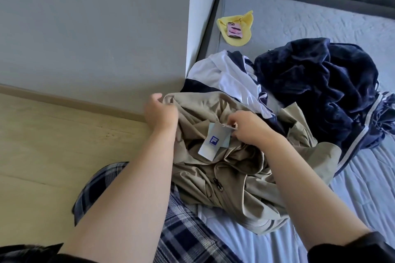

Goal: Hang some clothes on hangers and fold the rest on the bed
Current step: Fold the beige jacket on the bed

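Beige jacket (245,188), crumpled at the near left edge of the bed (363,198), zip side up, with a white hang tag (213,141) lying on its upper folds. Left hand (161,111): forearm stretched forward, fingers curled round a fold of the jacket at its far left corner. Right hand (249,127): forearm angled in from the right, thumb and forefinger pinching the tag's string at its top edge, the other fingers bent. Beyond the jacket lie a white-and-navy garment (226,74) and, to its right, a navy plush garment (316,83). Near the far left corner of the bed, a phone (234,30) rests on a yellow cloth (245,24).
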`<action>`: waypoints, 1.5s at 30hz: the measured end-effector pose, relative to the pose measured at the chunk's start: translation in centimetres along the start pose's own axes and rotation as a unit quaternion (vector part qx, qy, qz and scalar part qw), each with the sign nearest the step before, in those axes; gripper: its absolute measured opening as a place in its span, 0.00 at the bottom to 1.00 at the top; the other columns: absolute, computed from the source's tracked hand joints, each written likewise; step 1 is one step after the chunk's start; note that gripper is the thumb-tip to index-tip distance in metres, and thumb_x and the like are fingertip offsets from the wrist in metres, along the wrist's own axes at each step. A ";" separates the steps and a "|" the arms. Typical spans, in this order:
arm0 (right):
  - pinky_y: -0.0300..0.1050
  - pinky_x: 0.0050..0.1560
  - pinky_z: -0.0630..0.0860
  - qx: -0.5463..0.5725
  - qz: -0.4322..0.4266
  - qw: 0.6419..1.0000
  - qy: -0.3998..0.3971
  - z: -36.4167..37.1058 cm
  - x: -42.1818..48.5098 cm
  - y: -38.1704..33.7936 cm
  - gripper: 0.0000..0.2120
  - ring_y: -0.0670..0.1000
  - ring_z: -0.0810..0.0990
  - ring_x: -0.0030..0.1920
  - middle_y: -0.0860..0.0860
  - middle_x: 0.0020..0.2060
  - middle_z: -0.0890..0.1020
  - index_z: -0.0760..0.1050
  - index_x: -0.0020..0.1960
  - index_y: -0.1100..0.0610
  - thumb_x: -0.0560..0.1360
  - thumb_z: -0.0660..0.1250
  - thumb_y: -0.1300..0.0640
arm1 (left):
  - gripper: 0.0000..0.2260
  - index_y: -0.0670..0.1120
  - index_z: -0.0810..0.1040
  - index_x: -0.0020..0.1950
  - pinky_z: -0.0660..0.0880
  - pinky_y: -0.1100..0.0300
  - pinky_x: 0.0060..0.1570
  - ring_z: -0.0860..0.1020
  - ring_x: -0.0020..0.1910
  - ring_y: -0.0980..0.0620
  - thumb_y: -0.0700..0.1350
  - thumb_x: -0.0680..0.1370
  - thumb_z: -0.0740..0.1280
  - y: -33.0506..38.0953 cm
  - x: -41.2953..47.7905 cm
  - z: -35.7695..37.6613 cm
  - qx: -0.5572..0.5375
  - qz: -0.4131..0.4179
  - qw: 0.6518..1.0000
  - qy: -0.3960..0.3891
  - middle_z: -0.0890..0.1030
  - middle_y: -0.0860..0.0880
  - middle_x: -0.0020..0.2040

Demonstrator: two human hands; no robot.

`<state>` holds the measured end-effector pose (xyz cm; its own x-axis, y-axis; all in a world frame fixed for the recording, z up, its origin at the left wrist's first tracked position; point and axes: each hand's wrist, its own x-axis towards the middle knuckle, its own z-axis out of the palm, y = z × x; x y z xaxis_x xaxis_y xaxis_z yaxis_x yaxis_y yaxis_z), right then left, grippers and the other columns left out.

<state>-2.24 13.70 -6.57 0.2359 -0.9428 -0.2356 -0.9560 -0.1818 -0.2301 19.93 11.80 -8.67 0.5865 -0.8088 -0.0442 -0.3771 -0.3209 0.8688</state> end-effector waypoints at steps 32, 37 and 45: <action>0.45 0.38 0.67 -0.044 0.120 0.984 0.120 1.9 -0.5 3.3 0.09 0.58 0.75 0.43 0.54 0.46 0.78 0.73 0.43 0.54 0.69 0.61 0.66 | 0.02 0.50 0.75 0.47 0.66 0.60 0.31 0.74 0.39 0.48 0.47 0.78 0.65 -2.2 -2.4 2.9 0.290 0.192 0.911 -0.220 0.79 0.50 0.44; 0.46 0.33 0.61 0.065 0.104 0.921 0.371 0.6 -0.3 2.3 0.06 0.57 0.69 0.34 0.51 0.35 0.73 0.68 0.45 0.57 0.70 0.62 0.65 | 0.02 0.45 0.74 0.49 0.62 0.58 0.32 0.71 0.32 0.47 0.41 0.77 0.63 -0.5 -2.4 2.5 0.108 0.251 0.962 -0.025 0.76 0.49 0.35; 0.51 0.40 0.66 0.099 0.117 0.916 0.370 1.3 2.2 -1.4 0.08 0.59 0.73 0.46 0.56 0.44 0.78 0.74 0.50 0.61 0.72 0.60 0.65 | 0.06 0.44 0.72 0.54 0.65 0.56 0.36 0.72 0.37 0.45 0.41 0.81 0.57 -1.1 -2.1 2.0 0.046 0.120 0.992 0.017 0.76 0.49 0.40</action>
<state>-0.21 12.22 -7.97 -0.2233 -0.8944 0.3874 -0.8977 0.0339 -0.4392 17.70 12.89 -10.53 0.4945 -0.8511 0.1763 -0.5722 -0.1661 0.8031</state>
